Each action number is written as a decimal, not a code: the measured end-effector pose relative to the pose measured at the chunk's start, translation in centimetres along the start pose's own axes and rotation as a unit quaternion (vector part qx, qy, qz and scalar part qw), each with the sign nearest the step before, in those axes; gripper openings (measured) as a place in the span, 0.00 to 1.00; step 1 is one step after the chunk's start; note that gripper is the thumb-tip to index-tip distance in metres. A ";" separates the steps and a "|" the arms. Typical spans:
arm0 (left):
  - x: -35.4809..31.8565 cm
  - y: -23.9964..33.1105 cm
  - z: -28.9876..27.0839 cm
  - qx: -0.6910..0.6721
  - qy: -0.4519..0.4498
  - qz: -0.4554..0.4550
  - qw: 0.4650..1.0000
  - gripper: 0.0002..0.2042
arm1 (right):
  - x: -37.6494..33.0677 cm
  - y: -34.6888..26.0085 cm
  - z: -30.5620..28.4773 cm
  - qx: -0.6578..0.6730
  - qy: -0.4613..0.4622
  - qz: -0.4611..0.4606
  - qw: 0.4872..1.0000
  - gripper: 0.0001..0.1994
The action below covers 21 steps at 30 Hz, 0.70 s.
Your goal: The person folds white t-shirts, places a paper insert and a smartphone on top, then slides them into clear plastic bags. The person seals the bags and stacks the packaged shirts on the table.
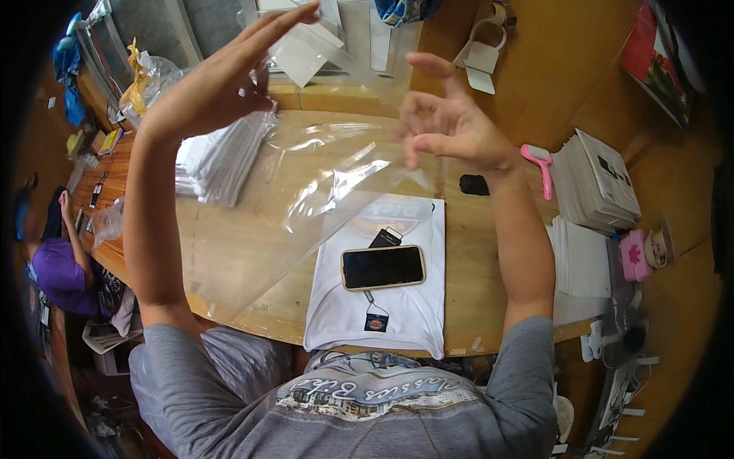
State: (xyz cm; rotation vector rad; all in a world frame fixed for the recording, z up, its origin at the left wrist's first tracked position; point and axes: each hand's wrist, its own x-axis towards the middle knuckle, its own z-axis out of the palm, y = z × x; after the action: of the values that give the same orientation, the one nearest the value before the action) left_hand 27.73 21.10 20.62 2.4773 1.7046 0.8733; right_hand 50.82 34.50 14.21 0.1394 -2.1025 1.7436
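Over the table [468, 268], our left hand [218, 88] is spread and our right hand [457, 128], blurred, has parted fingers beside the clear plastic [313, 191]; below, the white shirt [419, 312] looks fully folded under a phone [383, 268], not yet enclosed.

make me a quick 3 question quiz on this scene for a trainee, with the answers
1. True or false: the phone lies on top of the folded white garment.

2. Which colour is the handle of the handled tool lying to the right of the person's right hand?
A) blue
B) pink
C) green

3. What see-through thing shows between the left hand and the right hand?

Key:
1. True
2. B
3. Clear plastic
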 end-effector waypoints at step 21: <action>-2.1 -8.4 21.5 -0.144 0.445 -0.195 0.862 0.03 | -7.8 12.0 -5.3 -0.625 0.544 -0.075 0.554 0.07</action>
State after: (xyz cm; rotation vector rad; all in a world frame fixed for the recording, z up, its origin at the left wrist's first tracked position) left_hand 29.59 29.05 -1.02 1.4847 1.9267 2.2025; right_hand 55.28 40.84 1.04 -0.8862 -1.6089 -0.2611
